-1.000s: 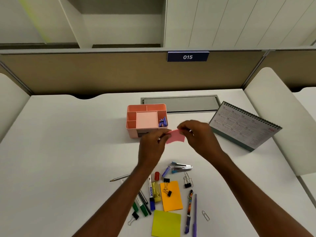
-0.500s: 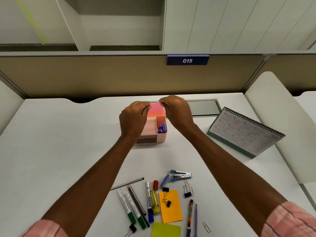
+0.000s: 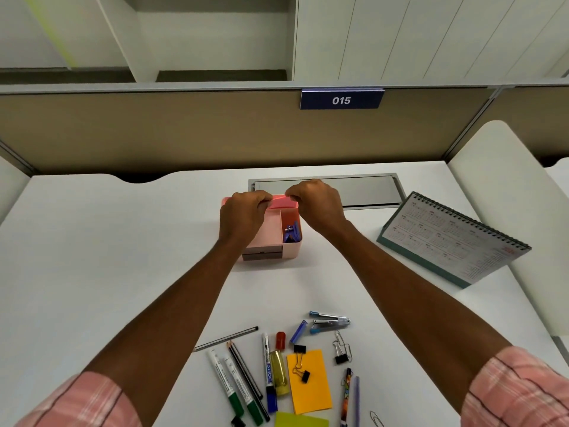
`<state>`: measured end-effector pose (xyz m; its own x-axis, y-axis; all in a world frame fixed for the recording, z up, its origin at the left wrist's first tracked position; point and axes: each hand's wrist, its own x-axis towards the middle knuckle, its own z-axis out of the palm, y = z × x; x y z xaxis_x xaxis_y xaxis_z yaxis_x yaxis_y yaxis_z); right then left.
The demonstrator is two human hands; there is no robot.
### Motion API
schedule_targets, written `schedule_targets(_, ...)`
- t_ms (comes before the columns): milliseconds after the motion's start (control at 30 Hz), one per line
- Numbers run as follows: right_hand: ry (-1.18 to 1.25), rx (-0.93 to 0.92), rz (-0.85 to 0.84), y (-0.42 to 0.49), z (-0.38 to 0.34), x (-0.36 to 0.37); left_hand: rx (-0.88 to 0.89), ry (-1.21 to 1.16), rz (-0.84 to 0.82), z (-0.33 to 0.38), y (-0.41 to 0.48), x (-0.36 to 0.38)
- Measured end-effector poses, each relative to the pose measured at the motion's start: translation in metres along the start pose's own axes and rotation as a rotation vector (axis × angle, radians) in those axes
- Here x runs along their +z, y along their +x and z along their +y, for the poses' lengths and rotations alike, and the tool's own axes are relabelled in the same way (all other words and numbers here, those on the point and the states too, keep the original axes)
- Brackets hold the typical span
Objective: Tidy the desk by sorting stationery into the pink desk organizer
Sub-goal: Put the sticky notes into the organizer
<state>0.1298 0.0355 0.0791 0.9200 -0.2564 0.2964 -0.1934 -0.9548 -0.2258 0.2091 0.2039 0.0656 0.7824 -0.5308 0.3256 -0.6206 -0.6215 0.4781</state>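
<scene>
Two note [image 3: 280,201] pinches: left hand [image 3: 243,214], right hand [image 3: 317,205]

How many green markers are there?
2. The left green marker and the right green marker lie side by side, left of the blue marker. The left forearm could hide another.

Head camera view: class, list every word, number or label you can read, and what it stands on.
"015": white digits on the dark blue rectangular sign on the tan partition's top edge.
White marker with blue cap: blue lettering, too blurred to read.
Two white markers with green caps: print too small.
Spiral-bound desk calendar: print too small.
</scene>
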Motion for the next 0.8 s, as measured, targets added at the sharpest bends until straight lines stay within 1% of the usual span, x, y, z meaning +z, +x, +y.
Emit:
schedule_targets(167, 0.017, -0.026, -0.09, 0.005, 0.006, 0.017, 0.003, 0.056, -0.144, -0.009, 0.009, 0.013)
schedule_targets(300, 0.004, -0.047, -0.136, 0.005, 0.011, 0.027, 0.006, 0.081, -0.216, -0.013, 0.012, 0.017)
schedule_targets(433, 0.021, -0.055, -0.144, 0.003, 0.012, 0.032, 0.011, 0.099, -0.256, -0.016, 0.01, 0.019)
schedule_targets(800, 0.012, -0.043, -0.18, 0.006, 0.008, 0.028, -0.025, 0.154, -0.272, -0.01, 0.011, 0.016)
